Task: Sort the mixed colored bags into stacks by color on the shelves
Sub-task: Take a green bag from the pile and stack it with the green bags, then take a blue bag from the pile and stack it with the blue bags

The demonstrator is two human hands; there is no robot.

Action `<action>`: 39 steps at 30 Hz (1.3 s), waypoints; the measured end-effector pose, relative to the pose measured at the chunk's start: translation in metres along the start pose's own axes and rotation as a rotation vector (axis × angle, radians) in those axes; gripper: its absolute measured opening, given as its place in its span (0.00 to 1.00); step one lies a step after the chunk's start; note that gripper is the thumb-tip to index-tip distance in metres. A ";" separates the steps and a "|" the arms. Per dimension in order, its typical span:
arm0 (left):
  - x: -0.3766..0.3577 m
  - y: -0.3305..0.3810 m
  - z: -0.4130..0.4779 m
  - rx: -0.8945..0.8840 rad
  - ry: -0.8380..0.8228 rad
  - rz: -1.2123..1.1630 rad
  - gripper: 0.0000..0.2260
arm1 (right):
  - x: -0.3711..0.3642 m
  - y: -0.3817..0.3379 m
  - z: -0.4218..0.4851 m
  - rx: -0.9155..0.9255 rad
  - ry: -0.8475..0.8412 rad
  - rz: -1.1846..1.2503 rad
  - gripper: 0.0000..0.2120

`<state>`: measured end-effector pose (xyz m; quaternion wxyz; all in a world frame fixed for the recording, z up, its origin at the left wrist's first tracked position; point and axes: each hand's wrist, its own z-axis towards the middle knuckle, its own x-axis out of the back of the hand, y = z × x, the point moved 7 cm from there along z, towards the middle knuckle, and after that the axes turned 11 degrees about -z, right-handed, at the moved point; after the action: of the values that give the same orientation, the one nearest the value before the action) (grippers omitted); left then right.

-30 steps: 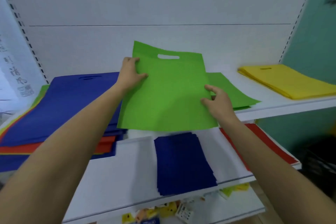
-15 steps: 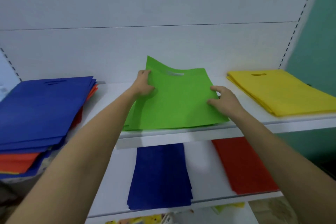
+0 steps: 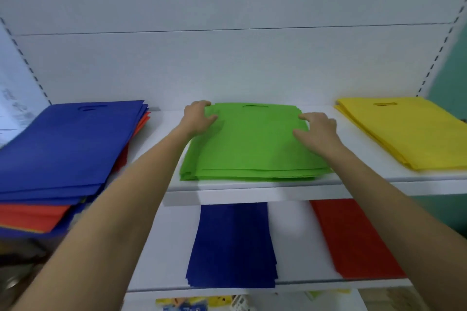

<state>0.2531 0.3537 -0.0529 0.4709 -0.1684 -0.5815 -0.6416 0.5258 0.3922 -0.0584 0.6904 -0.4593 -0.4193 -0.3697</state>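
On shelf, left grip apparently pinches green stack.

White upper shelf, mixed blue-and-orange pile at left, green stack, yellow stack; lower shelf, blue stack, red stack

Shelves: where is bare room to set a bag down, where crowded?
Upper shelf: narrow bare strips either side of the green stack, toward the mixed pile and the yellow stack. Lower shelf: bare patches left of the blue stack and between it and the red stack. Crowded: green stack, with left hand and right hand on it.
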 end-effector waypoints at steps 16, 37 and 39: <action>0.257 -0.213 -0.082 0.063 0.215 -0.012 0.21 | -0.076 -0.304 -0.084 0.231 -0.088 0.404 0.20; 0.243 -0.294 -0.113 0.046 -0.126 0.044 0.25 | -0.118 -0.336 -0.113 -0.232 -0.205 0.569 0.22; 0.244 -0.295 -0.115 0.049 -0.117 -0.021 0.25 | -0.118 -0.332 -0.116 -0.257 -0.209 0.582 0.23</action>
<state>-0.0666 0.1142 -0.0705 0.4334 -0.1881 -0.6255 -0.6210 0.2122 0.1964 -0.0857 0.6569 -0.6782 -0.2891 -0.1580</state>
